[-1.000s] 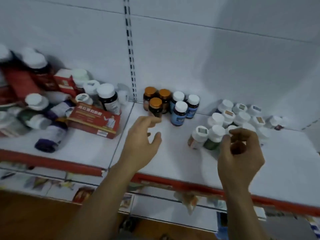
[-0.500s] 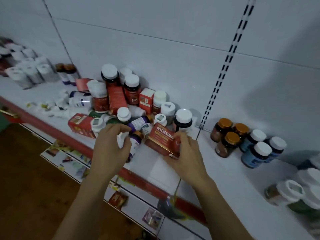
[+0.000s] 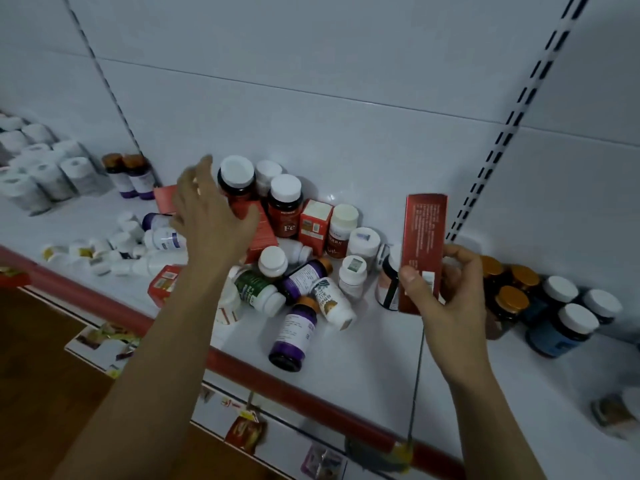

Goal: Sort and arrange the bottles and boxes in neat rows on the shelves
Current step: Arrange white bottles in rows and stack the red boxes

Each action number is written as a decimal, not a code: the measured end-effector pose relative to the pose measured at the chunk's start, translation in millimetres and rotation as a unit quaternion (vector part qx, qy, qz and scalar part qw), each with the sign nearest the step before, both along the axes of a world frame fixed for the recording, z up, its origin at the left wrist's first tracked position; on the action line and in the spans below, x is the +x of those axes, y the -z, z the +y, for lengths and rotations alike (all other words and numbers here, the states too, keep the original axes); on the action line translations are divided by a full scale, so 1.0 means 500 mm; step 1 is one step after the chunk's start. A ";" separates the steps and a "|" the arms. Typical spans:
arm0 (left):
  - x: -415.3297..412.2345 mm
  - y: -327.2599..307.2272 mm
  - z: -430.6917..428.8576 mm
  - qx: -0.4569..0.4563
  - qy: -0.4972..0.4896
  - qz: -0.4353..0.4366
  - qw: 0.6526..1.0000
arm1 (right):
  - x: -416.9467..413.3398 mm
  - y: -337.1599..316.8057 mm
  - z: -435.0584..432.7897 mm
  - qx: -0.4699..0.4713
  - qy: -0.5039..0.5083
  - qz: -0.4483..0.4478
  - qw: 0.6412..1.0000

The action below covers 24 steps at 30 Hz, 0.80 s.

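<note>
Our right hand (image 3: 446,306) has lifted the red box (image 3: 424,251) upright, pinching its lower end; our left hand (image 3: 211,216), fingers spread, reaches over the pile (image 3: 294,330) at 10 o'clock. Rows (image 3: 512,299) at 3 o'clock look done; we judge the pile unsorted.

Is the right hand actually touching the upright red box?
Touching. The head view shows the right hand gripping the red box, thumb on its front, fingers curled round its far edge.

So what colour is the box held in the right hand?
Dark red box with pale print, in the right hand; head view.
</note>
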<state>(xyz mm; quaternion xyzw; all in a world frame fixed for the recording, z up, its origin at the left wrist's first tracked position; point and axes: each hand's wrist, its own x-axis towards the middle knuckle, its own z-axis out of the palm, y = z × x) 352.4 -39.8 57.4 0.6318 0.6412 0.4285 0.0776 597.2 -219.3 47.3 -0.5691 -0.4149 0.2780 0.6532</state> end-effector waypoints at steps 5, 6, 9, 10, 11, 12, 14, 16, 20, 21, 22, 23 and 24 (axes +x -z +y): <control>-0.014 -0.014 0.099 0.001 0.091 0.055 0.994 | -0.032 -0.017 0.022 -0.020 -0.015 0.061 0.998; -0.017 -0.011 0.108 0.010 0.101 0.059 0.993 | -0.035 -0.018 0.023 -0.027 -0.017 0.065 0.997; -0.039 -0.027 0.104 0.047 0.081 -0.051 0.994 | -0.040 -0.017 0.022 -0.038 -0.026 0.054 0.997; -0.051 -0.039 0.095 0.056 0.067 -0.124 0.988 | -0.042 -0.019 0.023 -0.041 -0.030 0.058 0.997; -0.062 -0.055 0.084 0.067 0.059 -0.204 0.975 | -0.047 -0.022 0.027 -0.043 -0.035 0.070 0.996; -0.072 -0.073 0.070 0.074 0.063 -0.285 0.954 | -0.052 -0.028 0.032 -0.042 -0.044 0.089 0.994; -0.091 -0.101 0.032 0.063 0.077 -0.417 0.904 | -0.071 -0.042 0.050 -0.037 -0.084 0.148 0.985; -0.105 -0.114 -0.018 0.042 0.089 -0.494 0.864 | -0.099 -0.052 0.075 -0.036 -0.136 0.231 0.963; -0.163 -0.085 -0.118 0.048 0.049 -0.559 0.826 | -0.189 -0.054 0.118 -0.058 -0.218 0.315 0.922; -0.186 -0.073 -0.139 0.053 0.022 -0.571 0.819 | -0.216 -0.051 0.128 -0.061 -0.224 0.310 0.922; -0.213 -0.059 -0.159 0.058 -0.002 -0.578 0.814 | -0.245 -0.048 0.138 -0.063 -0.226 0.298 0.925; -0.243 -0.043 -0.175 0.062 -0.018 -0.581 0.811 | -0.274 -0.044 0.148 -0.062 -0.227 0.286 0.929; -0.273 -0.028 -0.188 0.065 -0.032 -0.580 0.811 | -0.303 -0.040 0.160 -0.058 -0.230 0.279 0.931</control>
